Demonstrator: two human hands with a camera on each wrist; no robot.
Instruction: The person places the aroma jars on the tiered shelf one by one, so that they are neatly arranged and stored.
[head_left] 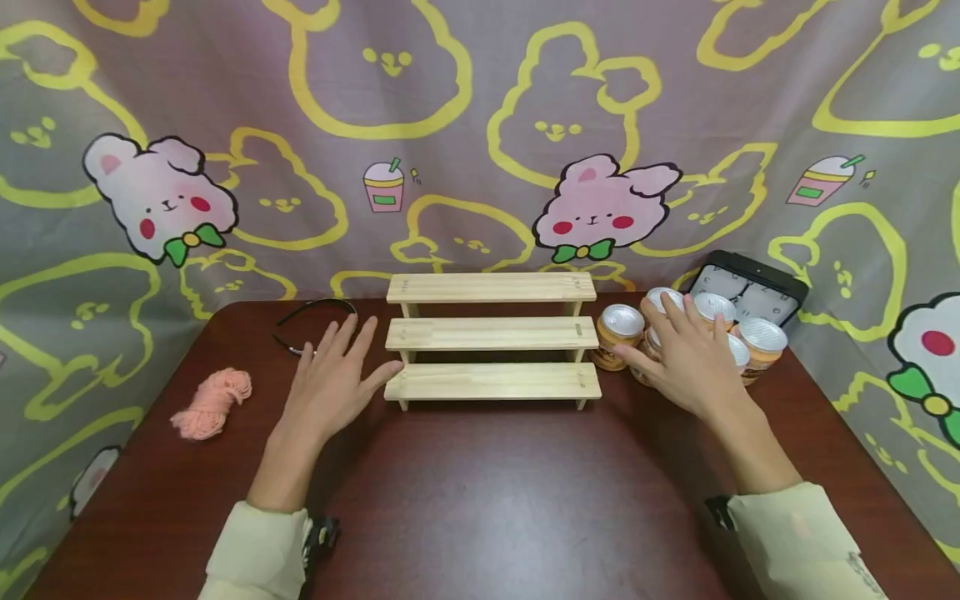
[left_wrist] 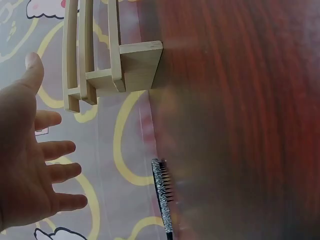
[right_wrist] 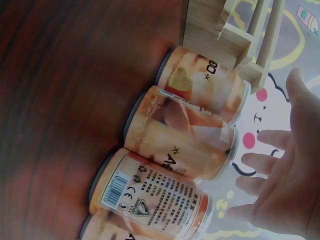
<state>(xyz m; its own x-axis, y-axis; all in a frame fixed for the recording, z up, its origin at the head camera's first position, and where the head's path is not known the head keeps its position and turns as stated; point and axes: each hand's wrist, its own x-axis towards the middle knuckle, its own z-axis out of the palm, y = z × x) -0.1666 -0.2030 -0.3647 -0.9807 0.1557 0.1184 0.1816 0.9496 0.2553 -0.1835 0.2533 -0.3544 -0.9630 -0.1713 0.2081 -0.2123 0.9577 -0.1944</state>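
Behind our dark wooden table (head_left: 480, 500) hangs a bunny-print cloth (head_left: 480, 125). In the head view, our left hand (head_left: 330, 387) sits left of centre, fingers spread wide and holding nothing, thumb tip near the wooden step shelf (head_left: 491, 337) at centre. Our right hand (head_left: 686, 358), right of centre, hovers with straight fingers over the foil-lidded cans (head_left: 621, 327) (whether it touches them we cannot tell). Pink yarn (head_left: 213, 402) lies at the left, a black headband (head_left: 315, 312) above our left hand.

From the left wrist, spread fingers (left_wrist: 55, 148) fill the left edge, the shelf (left_wrist: 115, 55) at upper left, the toothed headband (left_wrist: 163, 192) at the bottom.

From the right wrist, the cans (right_wrist: 190, 125) lie across the centre, with our open fingers (right_wrist: 270, 165) at the right.
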